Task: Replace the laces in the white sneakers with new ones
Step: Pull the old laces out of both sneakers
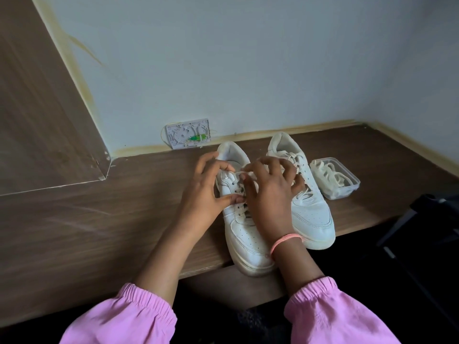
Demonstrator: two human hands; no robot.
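Observation:
Two white sneakers stand side by side on the wooden desk, toes toward me. The left sneaker (244, 234) overhangs the front edge with its toe. Both my hands work at its laces. My left hand (203, 192) presses its thumb against the eyelet row, and its fingers curl over the shoe's collar. My right hand (268, 194) pinches a white lace (238, 173) near the top eyelets and hides most of the tongue. The right sneaker (308, 207) is laced and stands untouched. A clear plastic box (347, 186) to its right holds loose cream laces (330, 173).
A white wall plate (188, 132) with a green part sits at the wall behind the shoes. A wooden panel (42, 120) rises at the left. A dark chair (422, 232) stands at the right, below the desk edge (206, 269).

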